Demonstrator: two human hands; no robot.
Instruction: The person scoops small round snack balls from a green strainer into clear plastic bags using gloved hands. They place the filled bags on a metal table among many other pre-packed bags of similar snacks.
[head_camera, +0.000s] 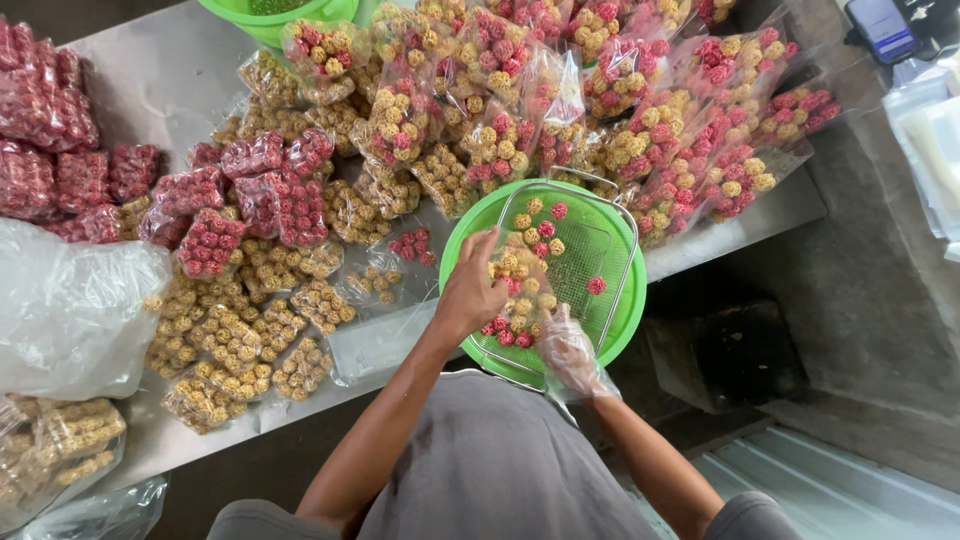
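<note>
At the bench's (180, 80) far left edge lie bags of red balls (45, 140), with a large crumpled clear plastic sheet (70, 310) just in front of them. Near the front left corner, bags of yellow balls (225, 345) lie in a loose heap, and more red bags (265, 190) sit toward the bench's middle. 1 almost empty bag with a few red balls (412, 245) lies flat just left of the green basket.

The left hand (470, 290), bare, closes its fingers on the top of a clear bag of mixed yellow and red balls (520, 295), which rests inside the round green basket (625, 320) at the bench's front edge. A metal wire frame (628, 250) lies across the basket. The right hand (568, 352) wears a thin clear plastic glove and sits just beside the bag's lower end with fingers curled; whether it pinches anything, I cannot tell. Loose balls (545, 222) lie in the basket.

Along the back edge, bags of mixed yellow and red balls (650, 120) stand packed together out to the right corner. A second green basket (280, 15) shows at the back.
</note>
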